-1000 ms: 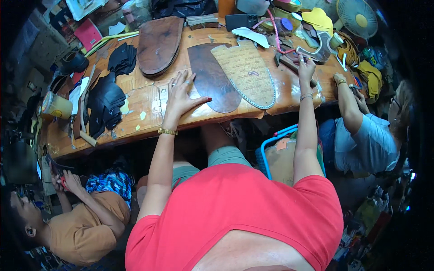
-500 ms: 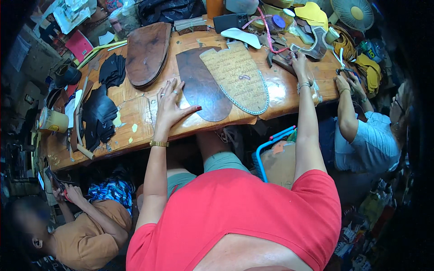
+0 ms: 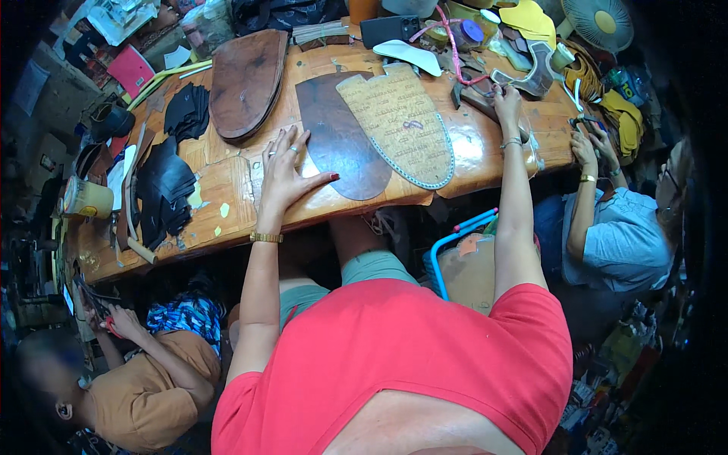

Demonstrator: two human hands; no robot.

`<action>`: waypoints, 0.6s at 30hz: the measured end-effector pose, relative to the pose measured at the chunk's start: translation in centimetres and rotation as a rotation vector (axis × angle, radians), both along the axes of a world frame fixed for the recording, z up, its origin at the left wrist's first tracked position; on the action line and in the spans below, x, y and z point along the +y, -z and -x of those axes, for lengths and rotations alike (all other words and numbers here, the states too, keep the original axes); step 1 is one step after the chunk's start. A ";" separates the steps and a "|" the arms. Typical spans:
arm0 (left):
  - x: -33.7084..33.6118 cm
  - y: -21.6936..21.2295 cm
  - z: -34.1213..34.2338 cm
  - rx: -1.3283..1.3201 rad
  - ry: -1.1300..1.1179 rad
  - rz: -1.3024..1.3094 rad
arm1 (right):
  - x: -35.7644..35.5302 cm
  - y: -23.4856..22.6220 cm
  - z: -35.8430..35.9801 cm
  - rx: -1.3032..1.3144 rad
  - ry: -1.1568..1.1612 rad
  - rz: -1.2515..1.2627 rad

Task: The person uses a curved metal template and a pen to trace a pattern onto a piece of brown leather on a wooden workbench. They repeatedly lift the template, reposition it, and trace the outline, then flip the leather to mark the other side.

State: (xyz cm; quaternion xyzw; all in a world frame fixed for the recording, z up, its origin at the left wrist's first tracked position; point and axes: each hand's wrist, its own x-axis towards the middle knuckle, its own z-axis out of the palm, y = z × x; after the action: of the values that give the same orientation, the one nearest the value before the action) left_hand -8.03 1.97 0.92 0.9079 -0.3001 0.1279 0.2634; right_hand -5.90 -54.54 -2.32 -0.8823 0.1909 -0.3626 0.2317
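My left hand (image 3: 286,171) rests with fingers spread on the table's near side, its fingertips and thumb at the left edge of a dark brown rounded leather piece (image 3: 322,121). A tan sole-shaped pattern (image 3: 398,125) with writing and a pale dotted border overlaps the leather's right part. Farther right, my right hand (image 3: 508,108) is closed around the handle end of a hammer (image 3: 478,101), whose dark head points left. Just beyond that hand lies a grey curved cut piece (image 3: 536,73).
Brown leather panels (image 3: 246,83) are stacked left of centre, with black leather scraps (image 3: 163,189) nearer. A white cut piece (image 3: 407,56), jars (image 3: 466,32) and a fan (image 3: 599,23) stand behind. Co-workers sit at both sides; the left one holds red-handled scissors (image 3: 112,326).
The view has shifted slightly. My hands keep nearly the same places on the leather and the hammer. The right co-worker's hands and forearm have moved a little.
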 end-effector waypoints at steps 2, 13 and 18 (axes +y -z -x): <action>-0.2 0.3 -0.2 -0.009 0.016 0.007 | -0.7 0.1 0.2 -0.005 0.029 0.103; 0.4 0.4 -0.1 -0.023 -0.018 0.008 | 23.9 -5.5 0.0 -0.165 -0.810 -0.556; 0.4 0.6 -0.3 -0.032 0.001 0.038 | 34.0 -3.7 -0.3 -0.007 -0.964 -0.577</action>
State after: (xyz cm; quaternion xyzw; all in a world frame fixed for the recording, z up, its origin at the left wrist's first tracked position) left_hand -7.74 2.42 0.30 0.9003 -0.3024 0.1479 0.2760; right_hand -5.63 -20.55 1.42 -0.7695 -0.1431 -0.1516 0.6036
